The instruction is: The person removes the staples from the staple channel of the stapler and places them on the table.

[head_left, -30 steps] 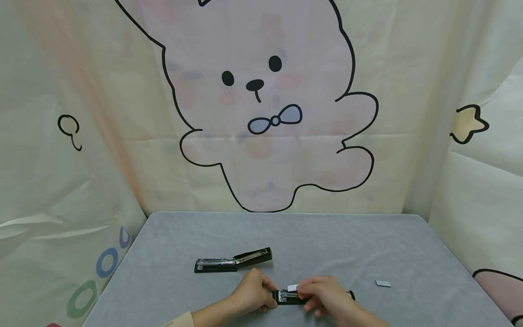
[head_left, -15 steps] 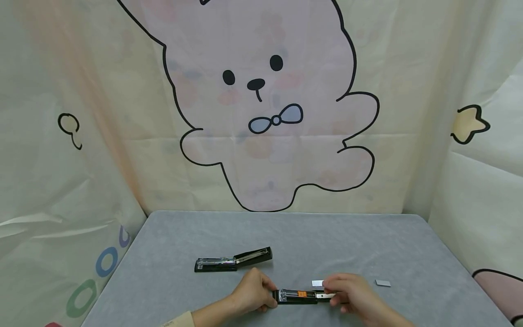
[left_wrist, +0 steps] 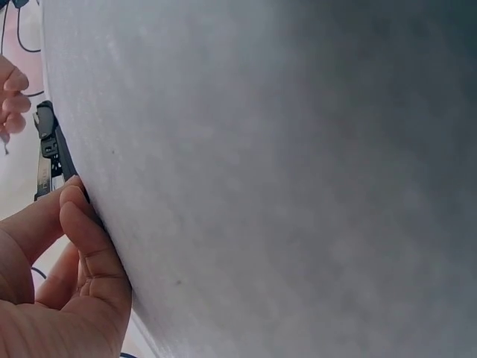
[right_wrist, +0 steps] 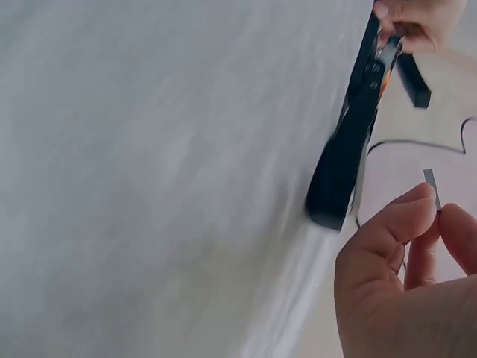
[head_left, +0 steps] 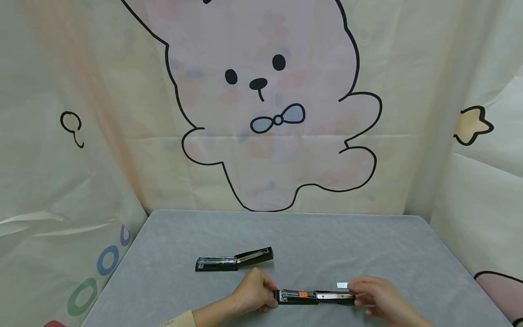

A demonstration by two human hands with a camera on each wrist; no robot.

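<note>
A black stapler [head_left: 335, 297] lies opened out flat near the front of the table, an orange label [head_left: 303, 294] on its left half. My left hand [head_left: 253, 291] pinches its left end between thumb and fingers. Beyond the stapler's right end, my right hand [head_left: 380, 296] holds a small strip of staples [head_left: 342, 285] by its right end. In the right wrist view, thumb and fingertips pinch that strip of staples [right_wrist: 431, 186], apart from the stapler [right_wrist: 343, 156]. The left wrist view has the left fingers at the end of the stapler [left_wrist: 56, 145].
Farther back and to the left, a second black stapler [head_left: 216, 264] lies opened out, its right part tilted up. Grey cloth covers the table [head_left: 318, 240]. A curtain [head_left: 261, 177] with a cartoon animal hangs behind the table's far edge.
My right hand has moved right with the strip of staples, off the stapler's middle and past its right end. It now covers the place of another loose strip. The left hand stays put.
</note>
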